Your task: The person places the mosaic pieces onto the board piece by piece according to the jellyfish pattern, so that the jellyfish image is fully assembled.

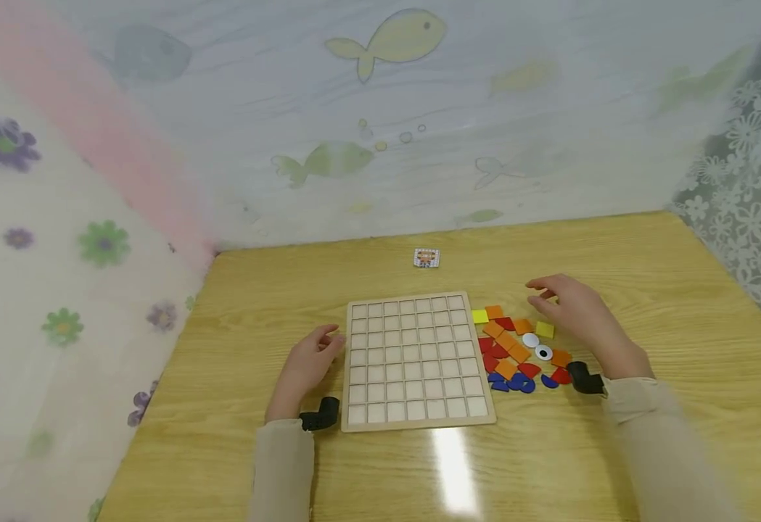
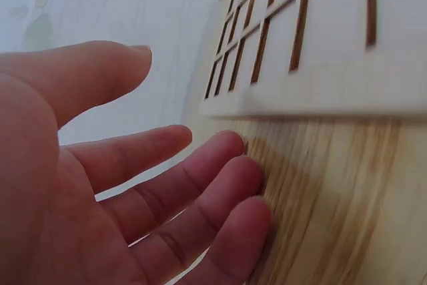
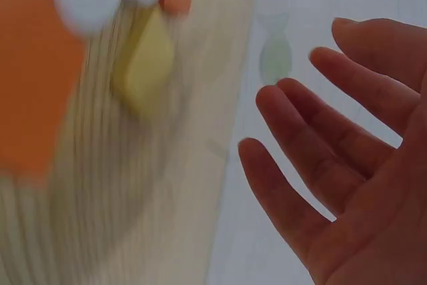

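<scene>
A square wooden grid board (image 1: 419,360) of small square recesses lies on the table in the head view. Beside its left edge is my left hand (image 1: 308,365), fingers loosely bent and holding nothing. In the left wrist view its fingertips (image 2: 233,231) are low by the tabletop, near the board's rim (image 2: 300,101). My right hand (image 1: 574,308) is over the table beyond the loose pieces, relaxed and holding nothing. Closest to it is a yellow square tile (image 1: 545,330). Left of that lie orange tiles (image 1: 507,341), red pieces (image 1: 529,370), blue pieces (image 1: 517,381) and two white discs, one an eye piece (image 1: 543,352).
A small printed pattern card (image 1: 426,258) lies on the wooden table (image 1: 243,304) behind the board. A fish-patterned curtain (image 1: 393,174) stands at the table's back edge. Flowered cloth (image 1: 86,304) hangs along the left side, and lace (image 1: 759,174) on the right.
</scene>
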`<control>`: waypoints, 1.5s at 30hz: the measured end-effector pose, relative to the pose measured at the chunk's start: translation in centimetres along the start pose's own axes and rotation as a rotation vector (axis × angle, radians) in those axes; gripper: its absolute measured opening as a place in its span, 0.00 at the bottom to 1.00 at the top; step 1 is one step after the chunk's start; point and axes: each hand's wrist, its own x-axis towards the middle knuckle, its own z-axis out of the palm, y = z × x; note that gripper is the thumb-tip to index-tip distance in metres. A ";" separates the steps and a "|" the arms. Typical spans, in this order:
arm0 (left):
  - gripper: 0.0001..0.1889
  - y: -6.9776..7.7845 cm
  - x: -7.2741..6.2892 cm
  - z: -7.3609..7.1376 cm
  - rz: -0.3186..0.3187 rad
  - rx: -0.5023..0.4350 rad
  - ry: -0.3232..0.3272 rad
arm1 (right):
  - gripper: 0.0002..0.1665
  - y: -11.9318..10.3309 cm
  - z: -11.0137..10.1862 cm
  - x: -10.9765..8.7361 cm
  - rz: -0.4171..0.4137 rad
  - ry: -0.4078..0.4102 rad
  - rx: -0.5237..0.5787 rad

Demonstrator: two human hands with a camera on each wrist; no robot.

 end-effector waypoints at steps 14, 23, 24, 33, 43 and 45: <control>0.21 0.1 0.5 1.3 0.020 0.032 0.062 | 0.21 -2.4 4.1 2.3 0.038 -0.056 0.155; 0.21 -0.1 0.7 1.7 0.024 0.017 0.071 | 0.19 -2.1 5.4 2.8 0.021 -0.041 0.128; 0.21 0.0 0.8 1.6 0.030 0.028 0.073 | 0.19 -2.1 5.3 2.8 0.010 -0.043 0.117; 0.22 0.0 0.7 1.6 0.032 0.027 0.049 | 0.21 -2.3 5.8 3.1 0.020 -0.122 0.072; 0.22 -0.1 0.7 1.6 0.030 0.025 0.056 | 0.19 -2.4 5.3 3.0 0.010 -0.154 0.092; 0.22 -0.1 0.8 1.5 0.028 0.015 0.055 | 0.20 -2.3 4.9 2.9 -0.002 -0.174 0.119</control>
